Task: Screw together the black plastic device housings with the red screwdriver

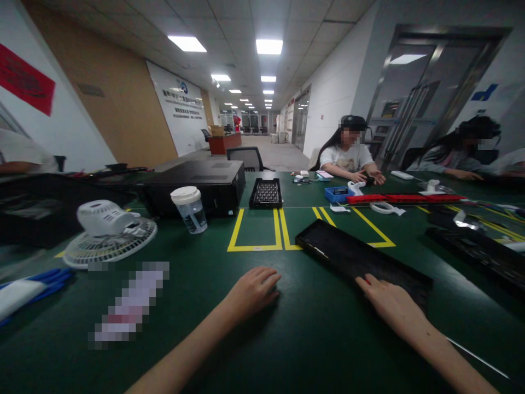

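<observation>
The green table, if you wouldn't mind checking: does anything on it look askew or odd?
The white fan lies grille-down instead of standing upright, and the long black tray at the right hand sits slantwise across the yellow tape.

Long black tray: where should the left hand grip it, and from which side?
Likely the left end of the long black tray, from the near left. It lies aslant with that end free; the right hand is at its near edge, farther right, so the left hand there should balance its length.
</observation>
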A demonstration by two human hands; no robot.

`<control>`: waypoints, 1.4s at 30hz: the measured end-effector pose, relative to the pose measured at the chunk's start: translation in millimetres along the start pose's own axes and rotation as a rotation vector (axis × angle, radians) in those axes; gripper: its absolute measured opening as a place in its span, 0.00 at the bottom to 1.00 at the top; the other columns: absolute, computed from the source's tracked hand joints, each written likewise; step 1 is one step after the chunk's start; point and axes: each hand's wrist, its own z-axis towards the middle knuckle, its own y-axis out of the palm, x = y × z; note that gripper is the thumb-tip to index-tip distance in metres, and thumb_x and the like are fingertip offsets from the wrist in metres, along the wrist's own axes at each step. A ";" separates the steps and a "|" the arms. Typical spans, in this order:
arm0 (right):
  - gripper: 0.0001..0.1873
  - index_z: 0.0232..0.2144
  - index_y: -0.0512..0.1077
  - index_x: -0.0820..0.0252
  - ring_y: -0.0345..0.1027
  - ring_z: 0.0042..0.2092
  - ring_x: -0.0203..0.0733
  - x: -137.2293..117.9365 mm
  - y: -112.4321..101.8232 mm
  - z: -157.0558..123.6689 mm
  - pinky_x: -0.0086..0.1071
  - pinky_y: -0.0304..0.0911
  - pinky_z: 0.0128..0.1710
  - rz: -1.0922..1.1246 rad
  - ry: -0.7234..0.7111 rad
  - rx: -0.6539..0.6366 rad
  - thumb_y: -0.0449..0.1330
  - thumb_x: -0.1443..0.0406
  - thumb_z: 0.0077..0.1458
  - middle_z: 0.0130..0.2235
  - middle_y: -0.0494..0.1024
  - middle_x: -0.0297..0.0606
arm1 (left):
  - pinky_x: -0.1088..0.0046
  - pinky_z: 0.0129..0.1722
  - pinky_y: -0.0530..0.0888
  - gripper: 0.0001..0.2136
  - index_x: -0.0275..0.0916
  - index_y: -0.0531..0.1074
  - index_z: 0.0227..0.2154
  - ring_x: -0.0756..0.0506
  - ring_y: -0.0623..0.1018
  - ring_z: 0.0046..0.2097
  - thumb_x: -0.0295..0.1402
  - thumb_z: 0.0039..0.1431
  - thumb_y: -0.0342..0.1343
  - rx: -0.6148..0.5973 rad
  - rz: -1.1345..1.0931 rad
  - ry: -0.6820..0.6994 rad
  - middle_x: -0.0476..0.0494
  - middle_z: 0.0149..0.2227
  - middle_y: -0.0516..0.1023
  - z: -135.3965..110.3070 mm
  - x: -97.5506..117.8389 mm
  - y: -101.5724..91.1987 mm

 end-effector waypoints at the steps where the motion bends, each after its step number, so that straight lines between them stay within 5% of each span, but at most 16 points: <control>1: 0.21 0.43 0.67 0.59 0.73 0.33 0.44 -6.0 -3.1 3.9 0.33 0.67 0.28 -0.009 -0.025 0.015 0.49 0.78 0.48 0.41 0.73 0.48 | 0.63 0.50 0.68 0.17 0.37 0.64 0.49 0.44 0.70 0.50 0.33 0.56 0.51 0.023 0.015 -0.019 0.39 0.48 0.71 0.2 -1.0 0.7; 10: 0.23 0.43 0.66 0.56 0.70 0.31 0.41 -47.0 -28.3 31.4 0.30 0.65 0.26 -0.100 -0.252 0.050 0.55 0.79 0.44 0.41 0.72 0.45 | 0.54 0.56 0.58 0.25 0.39 0.57 0.55 0.40 0.63 0.56 0.37 0.55 0.52 0.016 0.145 -0.168 0.38 0.55 0.65 -1.7 -13.0 2.1; 20: 0.22 0.44 0.63 0.56 0.69 0.30 0.42 -48.5 -26.1 40.8 0.31 0.64 0.25 -0.072 -0.371 0.105 0.55 0.78 0.46 0.40 0.71 0.44 | 0.47 0.57 0.50 0.28 0.38 0.62 0.52 0.36 0.61 0.57 0.46 0.50 0.54 -0.011 0.196 -0.237 0.37 0.52 0.68 -4.5 -21.0 -2.2; 42: 0.22 0.41 0.64 0.56 0.70 0.32 0.45 -35.7 -20.0 44.3 0.34 0.65 0.27 -0.095 -0.414 0.202 0.58 0.77 0.42 0.42 0.71 0.45 | 0.61 0.48 0.63 0.15 0.40 0.68 0.36 0.45 0.73 0.37 0.45 0.51 0.53 -0.178 0.077 -0.169 0.46 0.35 0.74 -4.5 -24.7 -9.6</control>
